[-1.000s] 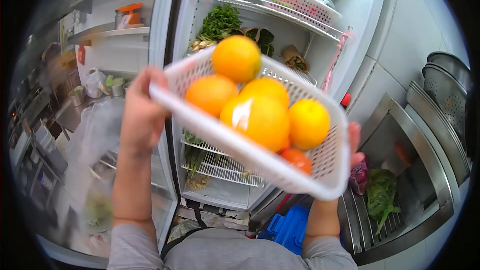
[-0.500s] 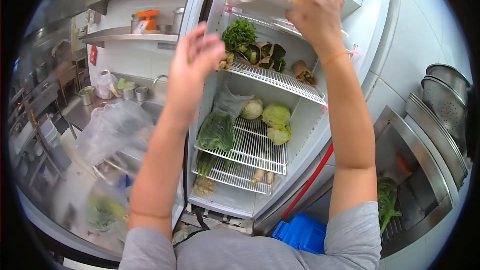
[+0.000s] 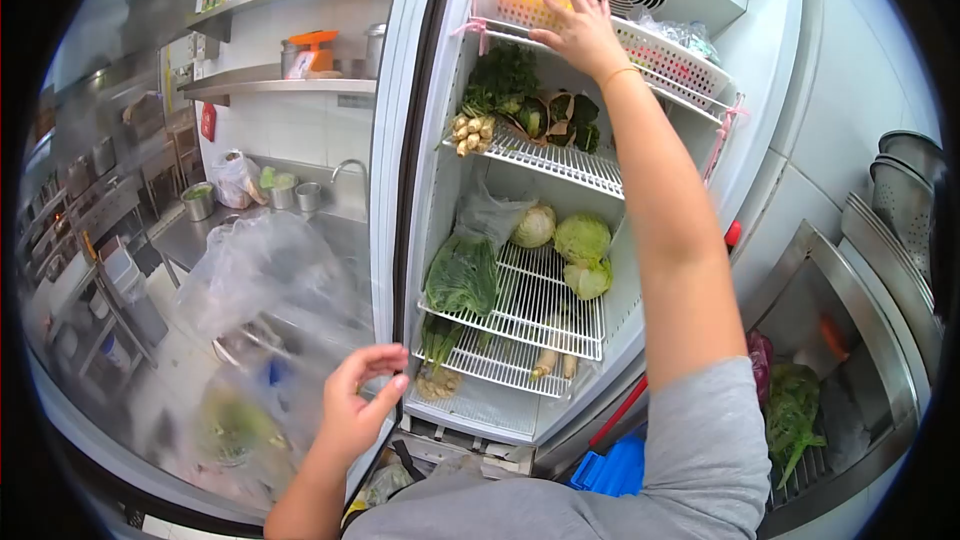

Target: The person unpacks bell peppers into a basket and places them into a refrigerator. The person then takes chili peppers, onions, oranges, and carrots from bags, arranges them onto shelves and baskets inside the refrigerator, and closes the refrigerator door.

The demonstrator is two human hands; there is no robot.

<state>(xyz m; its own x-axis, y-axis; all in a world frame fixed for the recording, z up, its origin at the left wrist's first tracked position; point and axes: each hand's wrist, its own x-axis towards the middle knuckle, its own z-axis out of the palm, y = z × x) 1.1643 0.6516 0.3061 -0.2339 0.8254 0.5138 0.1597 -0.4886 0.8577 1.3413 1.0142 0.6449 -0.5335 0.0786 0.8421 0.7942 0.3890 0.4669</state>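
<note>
On the top wire shelf of the open fridge stands a white perforated basket (image 3: pixel 510 2), with orange fruit showing through its holes. My right hand (image 3: pixel 582 28) rests against the basket's front right part, fingers spread and pointing up. A second white basket (image 3: pixel 670 58), with plastic bags in it, is just to the right. Low in front of the fridge, my left hand (image 3: pixel 362 395) is empty, its fingers apart and slightly curled, near the door edge. Leafy greens (image 3: pixel 500 80) and wrapped vegetables lie on the shelf below the baskets.
Cabbages (image 3: pixel 582 240) and bagged greens (image 3: pixel 463 275) sit on a lower shelf. The glass door (image 3: pixel 405 140) stands open at the left. A metal rack with greens (image 3: pixel 795 415) and stacked colanders (image 3: pixel 900 195) are at the right. A blue container (image 3: pixel 612 467) is below.
The basket of oranges has gone from my hands up onto the top shelf, beside the other basket. My left hand has let go and dropped low; my right hand has stayed up at the basket.
</note>
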